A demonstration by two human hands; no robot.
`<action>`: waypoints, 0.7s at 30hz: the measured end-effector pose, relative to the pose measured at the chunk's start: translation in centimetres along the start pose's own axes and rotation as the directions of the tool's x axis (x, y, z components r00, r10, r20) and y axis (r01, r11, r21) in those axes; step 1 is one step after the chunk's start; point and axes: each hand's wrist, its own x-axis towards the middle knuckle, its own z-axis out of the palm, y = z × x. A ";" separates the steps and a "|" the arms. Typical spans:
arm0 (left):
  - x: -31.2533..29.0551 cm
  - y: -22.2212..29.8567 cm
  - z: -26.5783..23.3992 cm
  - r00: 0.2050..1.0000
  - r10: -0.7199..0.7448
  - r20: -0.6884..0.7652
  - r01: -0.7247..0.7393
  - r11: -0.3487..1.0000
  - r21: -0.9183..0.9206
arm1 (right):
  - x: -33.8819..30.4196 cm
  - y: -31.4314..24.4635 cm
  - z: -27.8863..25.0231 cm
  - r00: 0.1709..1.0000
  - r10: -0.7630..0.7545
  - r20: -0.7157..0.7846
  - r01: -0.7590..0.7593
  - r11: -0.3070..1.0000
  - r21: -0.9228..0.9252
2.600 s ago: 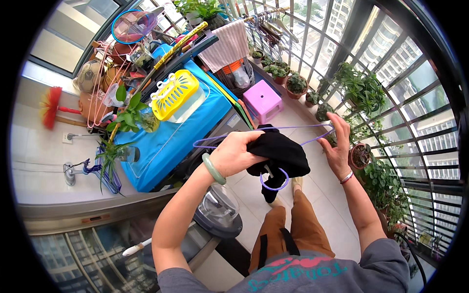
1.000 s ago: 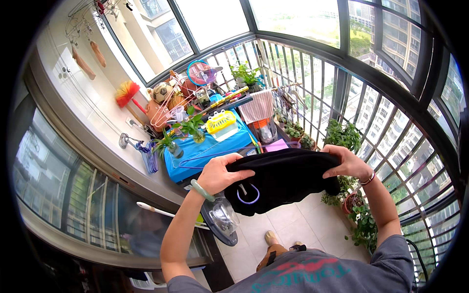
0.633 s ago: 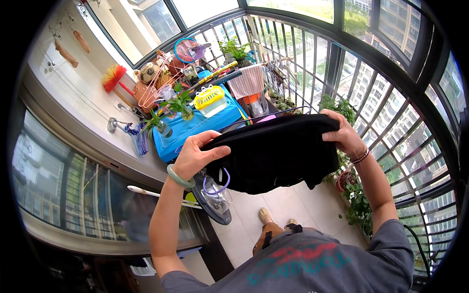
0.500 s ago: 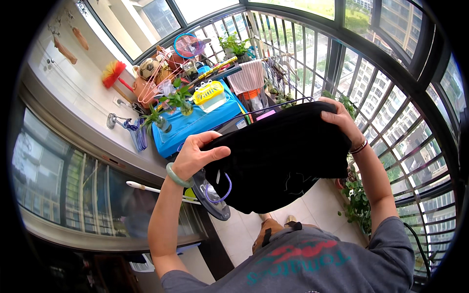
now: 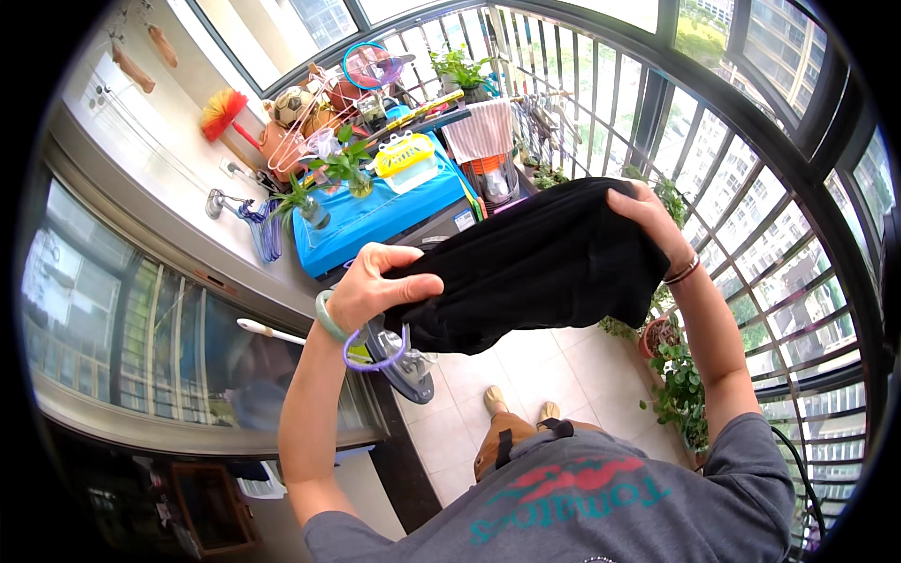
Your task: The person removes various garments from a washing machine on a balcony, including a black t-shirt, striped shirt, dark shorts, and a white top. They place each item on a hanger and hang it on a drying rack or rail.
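Black cloth (image 5: 535, 267) spans the space before the chest, above the tiled floor (image 5: 526, 375), its lower edge hanging free. Left hand (image 5: 375, 289): thumb and fingers nearly closed on its left end. Right hand (image 5: 649, 220): closed on the upper right corner, thumb in front, fingers mostly hidden. Purple hook (image 5: 375, 367) sits below the left hand, by the bangle (image 5: 330, 317); its attachment is hidden. Judged risks: uneven pull could slip the left pinch; a twist could snag the hook on the bangle.
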 end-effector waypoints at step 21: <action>-7.2 -0.9 -4.2 0.995 -0.095 0.007 0.095 0.995 -0.026 | -3.6 5.8 5.3 0.988 -0.083 0.131 0.048 0.967 0.252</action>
